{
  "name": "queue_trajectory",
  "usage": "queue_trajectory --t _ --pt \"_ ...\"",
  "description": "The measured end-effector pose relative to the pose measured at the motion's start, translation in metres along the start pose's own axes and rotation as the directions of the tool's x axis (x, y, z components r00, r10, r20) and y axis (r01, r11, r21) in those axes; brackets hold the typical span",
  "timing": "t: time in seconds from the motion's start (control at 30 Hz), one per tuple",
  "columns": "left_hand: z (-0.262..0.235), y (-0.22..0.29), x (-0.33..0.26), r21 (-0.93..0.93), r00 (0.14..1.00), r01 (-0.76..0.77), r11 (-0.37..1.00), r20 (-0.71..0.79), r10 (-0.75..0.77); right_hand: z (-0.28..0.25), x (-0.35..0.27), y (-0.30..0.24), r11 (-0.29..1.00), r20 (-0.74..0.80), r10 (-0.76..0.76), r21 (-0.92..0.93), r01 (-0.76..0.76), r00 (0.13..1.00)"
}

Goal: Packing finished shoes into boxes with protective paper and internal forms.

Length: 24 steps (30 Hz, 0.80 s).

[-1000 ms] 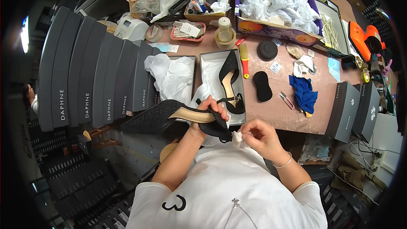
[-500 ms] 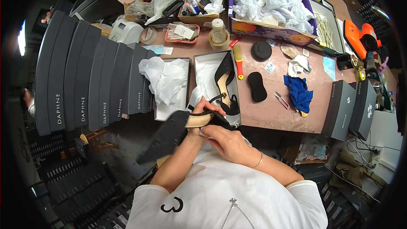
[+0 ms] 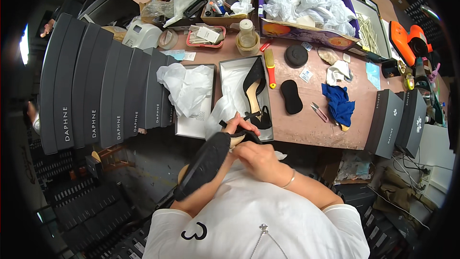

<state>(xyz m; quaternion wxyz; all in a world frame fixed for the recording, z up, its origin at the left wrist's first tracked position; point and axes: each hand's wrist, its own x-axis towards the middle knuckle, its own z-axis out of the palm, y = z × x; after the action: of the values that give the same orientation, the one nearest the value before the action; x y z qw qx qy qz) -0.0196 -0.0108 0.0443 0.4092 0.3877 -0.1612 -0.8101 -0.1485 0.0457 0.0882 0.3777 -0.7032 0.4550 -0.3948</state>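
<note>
At the near table edge [image 3: 306,139] in the head view, we've got a black shoe [image 3: 207,162] in both hands: left hand [image 3: 242,125] curled around the heel end, right hand [image 3: 258,159] closed on it just below. Right behind sits an open box [image 3: 229,67] with the other shoe [image 3: 254,88], tissue [image 3: 187,86] to its left, and stacked dark boxes [image 3: 100,91] crowding the left side. Not much room except over our lap. The held shoe runs diagonally, sole up, toe pointing down-left.
</note>
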Motion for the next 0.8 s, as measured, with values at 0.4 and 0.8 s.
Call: queue_trajectory --t 0.4,0.8 --pt "-0.017 0.020 0.005 -0.213 0.998 -0.059 0.975 -0.017 0.057 -0.055 -0.032 0.019 0.777 0.111 0.475 0.413 -0.476 0.873" --pt "-0.025 -0.013 -0.025 -0.262 0.931 0.173 0.950 -0.271 -0.244 -0.015 -0.028 0.051 0.375 0.019 0.682 0.850 -0.371 0.731"
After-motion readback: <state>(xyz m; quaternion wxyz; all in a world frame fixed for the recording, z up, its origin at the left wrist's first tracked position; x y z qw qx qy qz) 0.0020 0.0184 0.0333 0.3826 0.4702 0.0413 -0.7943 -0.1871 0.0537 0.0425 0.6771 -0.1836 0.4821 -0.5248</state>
